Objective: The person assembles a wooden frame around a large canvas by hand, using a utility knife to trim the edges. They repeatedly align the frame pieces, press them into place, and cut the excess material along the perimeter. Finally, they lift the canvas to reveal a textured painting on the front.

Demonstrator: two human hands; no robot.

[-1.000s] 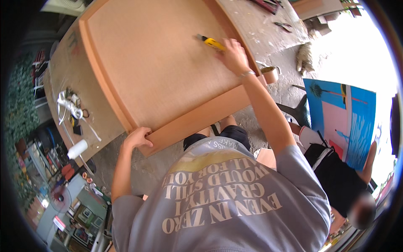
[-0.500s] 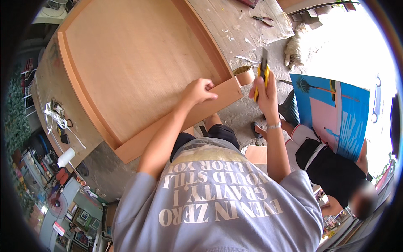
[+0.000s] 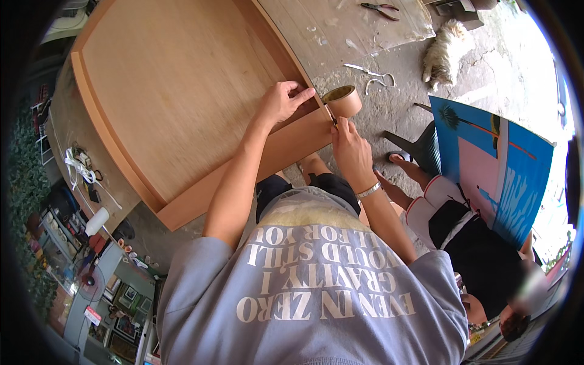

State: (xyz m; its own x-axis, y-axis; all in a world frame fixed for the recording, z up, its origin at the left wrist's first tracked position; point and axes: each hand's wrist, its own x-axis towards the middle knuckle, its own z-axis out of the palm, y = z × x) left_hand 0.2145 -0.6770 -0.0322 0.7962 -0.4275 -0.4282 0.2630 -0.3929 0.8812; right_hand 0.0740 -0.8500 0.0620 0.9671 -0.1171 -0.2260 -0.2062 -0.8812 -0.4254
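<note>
A large shallow wooden tray-like panel [image 3: 176, 91] with raised edge strips lies in front of me. My left hand [image 3: 281, 104] is at its near right corner, fingers curled inside the rim and thumb stretched toward the edge strip; anything pinched there is hidden. My right hand [image 3: 353, 152] is closed round a utility knife [image 3: 334, 122], mostly covered by the fingers, with its tip against the outside of that corner. Just beyond the knife, a roll of tan tape [image 3: 345, 102] sits beside the corner; whether its strip is attached to the wood I cannot tell.
Pliers [image 3: 381, 11] lie on the worktable [image 3: 340, 36], with scissors [image 3: 372, 76] near its edge. A white cable [image 3: 79, 170] rests at left. On the right, a person [image 3: 468, 249] holds a blue picture board [image 3: 486, 164] near a dark chair [image 3: 423, 149]. A white dog [image 3: 446, 55] lies beyond.
My right hand has brought the utility knife left and down from the raised position to the tray's corner. My left hand has shifted slightly farther away along the rim.
</note>
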